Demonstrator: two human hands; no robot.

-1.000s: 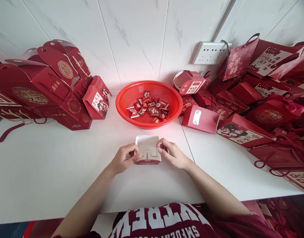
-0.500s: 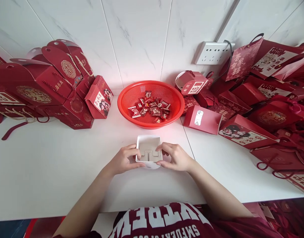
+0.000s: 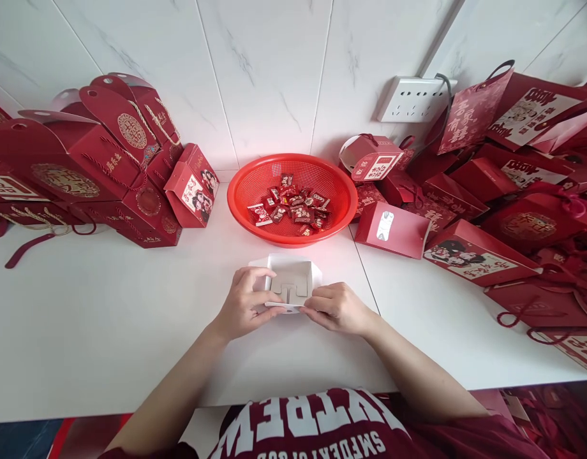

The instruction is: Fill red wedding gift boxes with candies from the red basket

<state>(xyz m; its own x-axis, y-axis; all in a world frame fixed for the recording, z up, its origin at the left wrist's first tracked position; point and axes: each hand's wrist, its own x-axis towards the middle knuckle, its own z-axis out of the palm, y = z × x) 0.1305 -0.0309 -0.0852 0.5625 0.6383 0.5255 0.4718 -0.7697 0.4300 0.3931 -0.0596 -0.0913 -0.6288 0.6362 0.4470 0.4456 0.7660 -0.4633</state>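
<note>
while the box [image 3: 294, 278] sits on the desk [image 3: 131, 331], the left hand [image 3: 248, 301] holds its near-left corner, grip half closed; opposite, the right hand [image 3: 340, 308], tightly curled, seems to pinch the near-right.

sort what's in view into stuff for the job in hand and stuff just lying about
Job in hand:
- open box, held by left hand and right hand
- probably the sweets in the red basket

Seemingly just lying about:
- red boxes on the left
- red boxes on the right
- power strip
</note>
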